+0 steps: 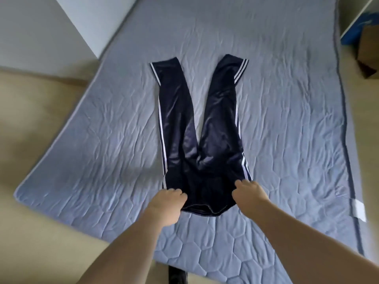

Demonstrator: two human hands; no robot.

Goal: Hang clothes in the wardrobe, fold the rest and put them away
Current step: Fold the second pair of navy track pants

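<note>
On the quilted grey-blue mattress pad [276,124], head view: dark navy shiny track trousers with white side stripes [202,144] laid flat, waistband nearest, legs spread in a V toward the far end. Left hand [169,201] at the waistband's left corner, fingers curled over and pinching the fabric. Right hand [249,190] at the right corner, fingers likewise curled and gripping the cloth. Both forearms reaching in from the near edge. Waistband slightly bunched between the two grips. Brown cardboard box [367,52] on the floor at far right, beside a white shelf unit with blue item [355,23]; white wall panel [34,27] at far left. No wardrobe visible.

Judged step: squaring up before a fold. Risks: slippery fabric sliding on the pad if pulled unevenly, leaving the legs misaligned; splayed legs not meeting edge to edge when folded over, giving a crooked stack; bunched waistband trapping a crease.
</note>
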